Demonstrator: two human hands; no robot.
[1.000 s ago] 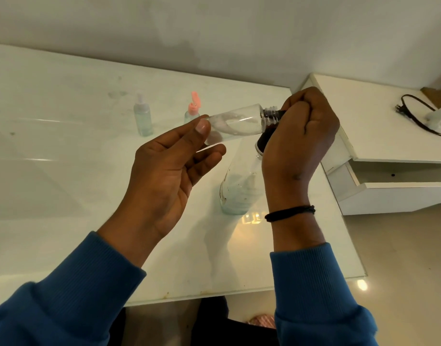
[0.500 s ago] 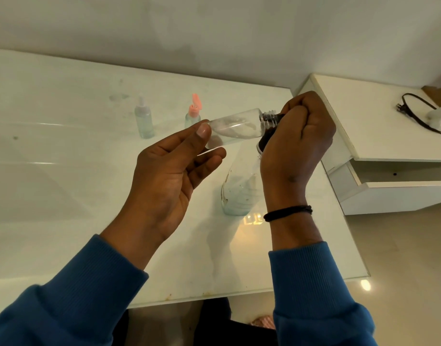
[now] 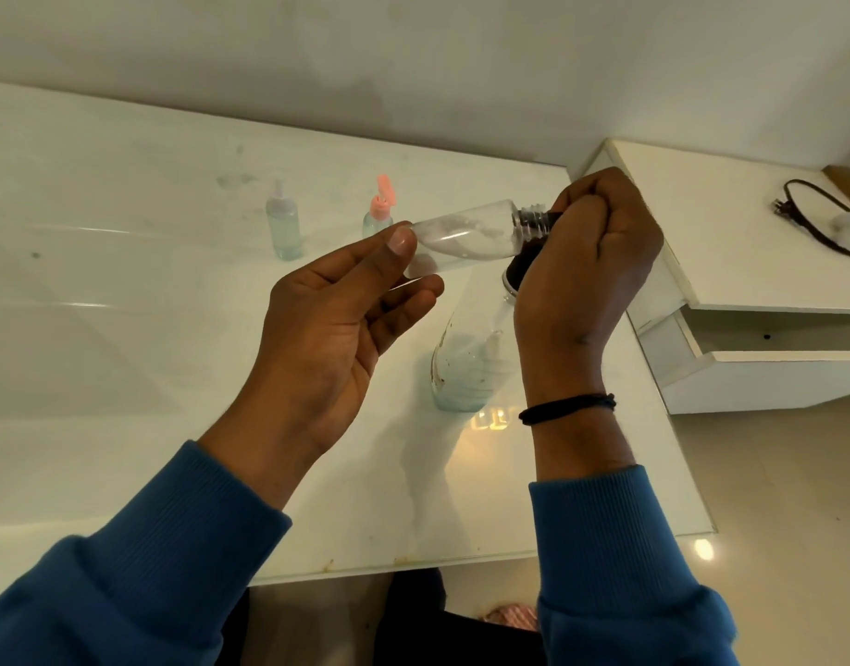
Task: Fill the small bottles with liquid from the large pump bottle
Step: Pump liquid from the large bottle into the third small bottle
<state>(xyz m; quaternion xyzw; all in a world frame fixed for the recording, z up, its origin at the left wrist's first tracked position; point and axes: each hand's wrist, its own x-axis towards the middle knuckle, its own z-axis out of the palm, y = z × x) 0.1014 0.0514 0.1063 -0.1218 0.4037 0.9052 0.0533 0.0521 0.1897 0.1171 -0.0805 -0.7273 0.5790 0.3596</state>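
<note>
Little has shifted since a second ago: your right hand (image 3: 588,262) has drawn slightly back from the small clear bottle's (image 3: 466,235) neck, so more thread shows; the bottle stays level in the air.

Nearest, both blue sleeves (image 3: 139,564) run off the bottom edge. The table's (image 3: 125,377) front edge passes just below your wrists, its right corner near your right sleeve, floor beyond it. Wide bare tabletop lies open to your left.

Your left hand (image 3: 336,324) is half spread, thumb and fingertips pinching the small clear bottle by its base. Your right hand is curled shut at the threaded neck, around something dark; what it grips is hidden by the fingers. A black band (image 3: 564,408) circles that wrist.

The small clear bottle lies almost horizontal above the table, long axis left to right, neck pointing right and tilted slightly up, whitish liquid pooled along its lower side.

Below it the large bottle (image 3: 466,367) stands on the table, its top hidden behind your right hand.

Farther back stand two small bottles, well apart from your hands: a clear-capped bottle (image 3: 283,228) and a pink-capped bottle (image 3: 379,211), cap flipped open. Right, a white unit (image 3: 730,262) with a black cable (image 3: 812,218).
</note>
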